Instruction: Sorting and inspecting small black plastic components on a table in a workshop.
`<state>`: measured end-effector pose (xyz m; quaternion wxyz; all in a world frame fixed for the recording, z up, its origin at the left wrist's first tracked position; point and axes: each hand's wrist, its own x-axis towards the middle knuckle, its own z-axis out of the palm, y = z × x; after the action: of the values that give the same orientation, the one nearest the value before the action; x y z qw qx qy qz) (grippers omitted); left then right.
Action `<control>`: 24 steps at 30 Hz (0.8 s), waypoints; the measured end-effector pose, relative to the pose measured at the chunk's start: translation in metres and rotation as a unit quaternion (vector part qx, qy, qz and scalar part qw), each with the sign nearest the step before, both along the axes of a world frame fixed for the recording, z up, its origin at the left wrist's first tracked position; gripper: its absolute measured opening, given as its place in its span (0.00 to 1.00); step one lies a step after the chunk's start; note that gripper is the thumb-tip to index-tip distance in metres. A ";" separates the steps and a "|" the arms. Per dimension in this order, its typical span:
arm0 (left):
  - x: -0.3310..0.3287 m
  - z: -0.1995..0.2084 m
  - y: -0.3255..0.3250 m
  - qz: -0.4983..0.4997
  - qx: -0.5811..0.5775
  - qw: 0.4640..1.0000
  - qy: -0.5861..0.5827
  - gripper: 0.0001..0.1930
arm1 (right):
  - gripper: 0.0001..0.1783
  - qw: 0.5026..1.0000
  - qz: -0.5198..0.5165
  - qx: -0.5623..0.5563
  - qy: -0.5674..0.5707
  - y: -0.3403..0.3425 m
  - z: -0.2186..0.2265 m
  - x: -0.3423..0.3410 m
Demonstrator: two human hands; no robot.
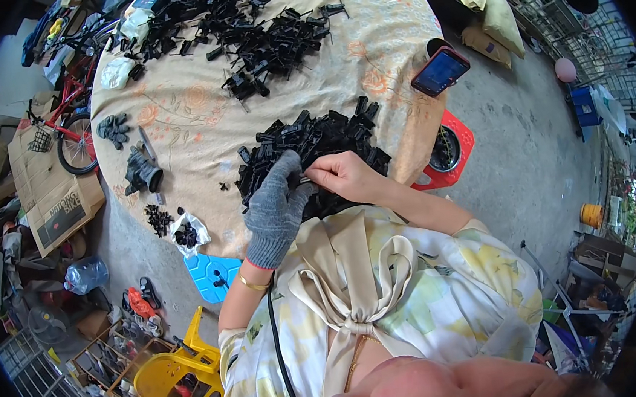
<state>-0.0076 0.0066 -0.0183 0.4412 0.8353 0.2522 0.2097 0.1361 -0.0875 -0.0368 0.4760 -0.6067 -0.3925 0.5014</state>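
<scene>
My left hand wears a grey knitted glove and is closed, with its fingertips beside those of my right hand. My bare right hand is shut in a pinch. Between the fingertips there is something small that I cannot make out. Both hands are over the near edge of a pile of black plastic parts, which lies in front of me on the round table with a flowered cloth. A larger heap of similar black parts, some with thin stems, spreads over the far side.
At the table's left lie grey gloves, a knife-like tool and a white bag holding black bits. A phone stands at the right edge. Around the table are a red stool, a blue stool and a yellow chair.
</scene>
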 end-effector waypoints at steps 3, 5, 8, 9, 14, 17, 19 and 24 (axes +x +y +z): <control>0.003 0.009 -0.006 -0.012 -0.003 1.000 0.028 0.34 | 0.14 0.989 -0.084 0.050 -0.109 -0.008 0.029 0.002; 0.002 0.023 -0.012 -0.047 0.061 0.995 0.061 0.36 | 0.18 0.975 -0.066 0.090 -0.191 -0.011 0.031 -0.005; -0.001 0.024 -0.012 -0.093 0.112 0.986 0.081 0.37 | 0.17 0.975 -0.057 0.091 -0.196 -0.019 0.036 -0.007; -0.004 0.022 -0.007 -0.095 0.100 0.990 0.035 0.37 | 0.16 0.977 -0.063 0.095 -0.182 -0.022 0.037 -0.005; -0.015 0.031 0.004 -0.074 -0.485 0.864 -0.108 0.32 | 0.09 0.984 -0.143 0.089 0.060 -0.027 0.035 0.012; -0.021 0.019 0.004 -0.113 -0.576 0.802 -0.110 0.27 | 0.11 0.986 -0.003 0.103 0.133 -0.021 0.041 0.011; -0.018 0.017 0.002 -0.121 -0.626 0.756 -0.148 0.22 | 0.11 0.984 0.011 0.121 0.130 -0.018 0.045 0.012; -0.007 0.028 0.003 -0.129 -0.600 0.784 -0.095 0.15 | 0.10 0.979 0.090 0.161 0.087 -0.007 0.047 0.018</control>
<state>-0.0145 0.0099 0.0098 0.8982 0.4022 0.1740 0.0352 0.1542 -0.0941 0.0100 0.5526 -0.4385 -0.4783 0.5230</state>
